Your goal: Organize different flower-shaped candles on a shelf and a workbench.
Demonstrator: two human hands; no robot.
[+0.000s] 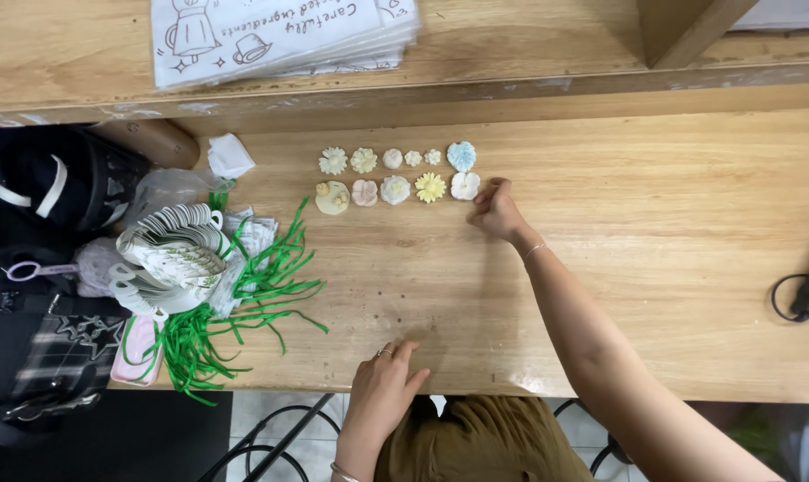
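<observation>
Eleven small pastel moulded flower and heart pieces (395, 174) set in two rows near tabletop's (654, 268) far edge; right hand (496, 211) fingers curled beside white end piece (465, 186); left hand (382, 386) flat, fingers together, near edge.

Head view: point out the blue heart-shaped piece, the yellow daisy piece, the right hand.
blue heart-shaped piece (461, 156), head view, its centre.
yellow daisy piece (430, 186), head view, flower middle.
right hand (494, 211), head view, the knuckles.
</observation>
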